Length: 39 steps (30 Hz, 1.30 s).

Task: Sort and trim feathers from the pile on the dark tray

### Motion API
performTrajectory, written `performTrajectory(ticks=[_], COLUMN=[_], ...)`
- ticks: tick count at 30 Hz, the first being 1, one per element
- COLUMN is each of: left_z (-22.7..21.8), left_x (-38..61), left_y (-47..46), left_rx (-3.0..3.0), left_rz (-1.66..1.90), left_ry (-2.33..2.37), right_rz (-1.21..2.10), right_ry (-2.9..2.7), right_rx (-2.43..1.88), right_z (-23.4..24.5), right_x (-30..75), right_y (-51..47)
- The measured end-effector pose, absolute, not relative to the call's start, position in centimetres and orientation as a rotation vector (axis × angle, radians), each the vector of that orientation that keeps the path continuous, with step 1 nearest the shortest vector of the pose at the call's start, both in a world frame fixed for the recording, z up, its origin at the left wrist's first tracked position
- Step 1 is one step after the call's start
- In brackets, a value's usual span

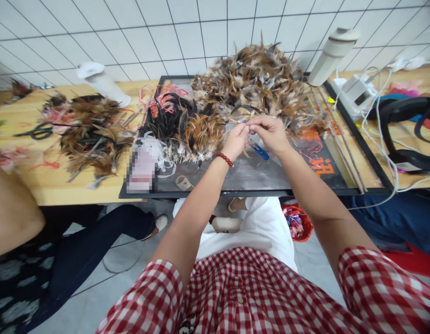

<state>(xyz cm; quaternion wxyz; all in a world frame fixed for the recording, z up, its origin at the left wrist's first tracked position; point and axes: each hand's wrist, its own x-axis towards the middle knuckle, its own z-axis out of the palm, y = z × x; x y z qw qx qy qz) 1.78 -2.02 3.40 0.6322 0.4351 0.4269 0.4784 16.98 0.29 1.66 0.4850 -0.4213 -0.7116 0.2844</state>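
Observation:
My left hand, with a red bead bracelet at its wrist, is closed in a pinch above the dark board. Its fingertips meet those of my right hand, also pinched. What they hold between them is too small to make out. Just beyond the fingers rises a large heap of brown and cream feathers. Blue-handled thread snips lie below my right hand. To the left of my hands are a bunch of brown feathers and black feathers, with white strips nearby.
White bottles stand left and right at the back. Thin sticks, a white power block and cables lie right. Scissors and more feathers are left, beside another person's arm. A red basket stands below.

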Motion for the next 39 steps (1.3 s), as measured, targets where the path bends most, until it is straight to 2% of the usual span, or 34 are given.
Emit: performTrajectory(ticks=[4,7,12,16,27,31,35,39], left_z=[3.3,3.4,3.8,4.1,4.0,4.2,4.3,4.2], left_x=[1.9,1.8,1.3,1.1,1.1,1.1,1.1,1.1], left_y=[-2.3,-2.4,-2.0,-1.8,-1.6,-1.7,-1.7,-1.6], left_rx=[1.042,1.027,0.886,0.802,0.654,0.625,0.623,0.62], left_rz=[1.066,1.031,1.136,1.206,1.268,1.291,1.3,1.292], left_ry=[0.922,0.924,1.021,1.028,1.001,0.997,1.008,1.021], right_rz=[0.69,0.554,0.114,-0.036,0.005,0.085,0.119,0.059], right_ry=[-1.71,-1.776,-1.777,-1.734,-2.018,-2.057,-1.801,-1.708], right_rx=[-0.993,-1.059,-1.406,-1.696,-2.259,-2.101,-1.818,-2.097], right_z=[1.4,2.1,3.8,3.7,3.5,3.1,3.9,6.0], right_x=[17.2,17.4,21.3,25.7,22.7,22.8,24.0,25.2], right_y=[0.5,0.1,0.0,0.7,-0.2,0.4,0.8,-0.6])
